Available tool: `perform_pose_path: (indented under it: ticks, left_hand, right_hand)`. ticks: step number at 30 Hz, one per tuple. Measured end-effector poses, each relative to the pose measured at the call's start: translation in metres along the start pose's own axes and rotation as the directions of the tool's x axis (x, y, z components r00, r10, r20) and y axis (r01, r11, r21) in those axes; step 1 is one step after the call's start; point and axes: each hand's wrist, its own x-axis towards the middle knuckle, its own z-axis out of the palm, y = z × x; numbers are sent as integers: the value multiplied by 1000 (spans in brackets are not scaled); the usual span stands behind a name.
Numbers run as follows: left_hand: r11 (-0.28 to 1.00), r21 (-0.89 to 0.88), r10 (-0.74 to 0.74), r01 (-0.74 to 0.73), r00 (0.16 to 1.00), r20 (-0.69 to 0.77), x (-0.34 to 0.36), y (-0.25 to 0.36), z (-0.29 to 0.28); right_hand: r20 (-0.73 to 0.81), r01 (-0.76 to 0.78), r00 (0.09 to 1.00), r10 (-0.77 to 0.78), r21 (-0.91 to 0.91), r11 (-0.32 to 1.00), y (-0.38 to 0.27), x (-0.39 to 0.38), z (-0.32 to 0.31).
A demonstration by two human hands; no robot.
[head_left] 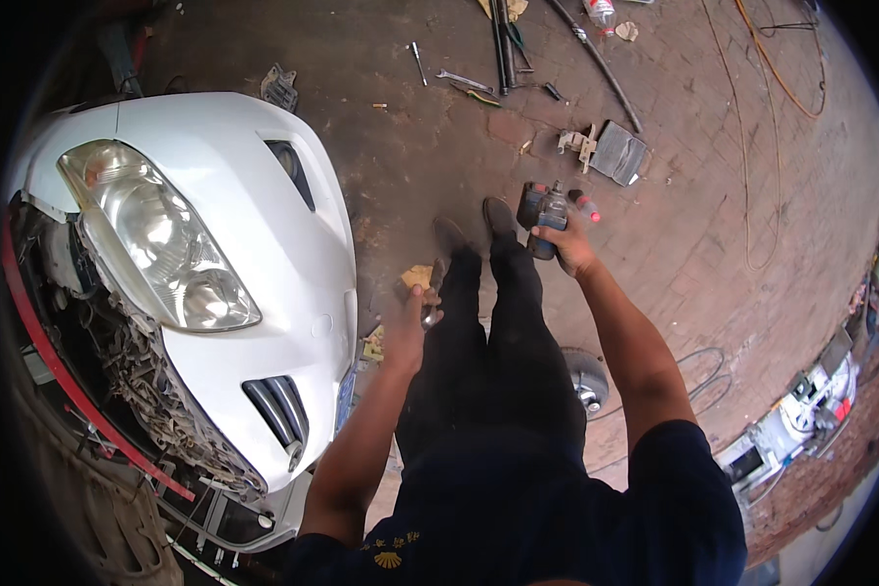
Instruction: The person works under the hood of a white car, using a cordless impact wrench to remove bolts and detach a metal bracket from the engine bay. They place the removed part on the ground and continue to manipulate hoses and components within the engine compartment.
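Observation:
In my right hand (pixel 568 241) is a cordless impact wrench (pixel 552 210), its blocky battery toward the left and its metal nose pointing away from me. My left hand (pixel 407 327) is raised in front of my legs, beside the white car bumper (pixel 313 264). Its fingers are curled round something small and shiny, too blurred to name. Close on the left is the car's front end, with a clouded headlight (pixel 161 239) and a slatted vent (pixel 275 415). The engine bay behind the headlight is exposed.
Tools lie on the brick floor ahead: a wrench (pixel 464 80), pliers (pixel 476 95), a ratchet (pixel 418 63) and a long dark bar (pixel 601 68). A dark flat box (pixel 619 153) sits farther right. Hoses (pixel 742 146) trail at the right. A wheel (pixel 586 381) stands by my legs.

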Motion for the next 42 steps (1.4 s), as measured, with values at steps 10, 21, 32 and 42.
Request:
perform_pose_path:
  ticks: [10,21,32,42]
  left_hand:
    - [973,229,-17,28,999,-47,202,-108,-6]
    - [853,521,-38,-29,992,118,330,-142,19]
    - [923,381,-61,61,998,-12,395,-161,60]
    - [570,808,223,-147,975,19,218,-172,-174]
  right_hand:
    - [-218,-51,972,83,148,988,91,217,-72]
    - [-226,43,958,-177,-499,865,124,280,-108]
    - [-280,67,908,-311,-637,768,117,212,-98]
    - [-388,-236,921,-40,-636,734,112,-18,-143]
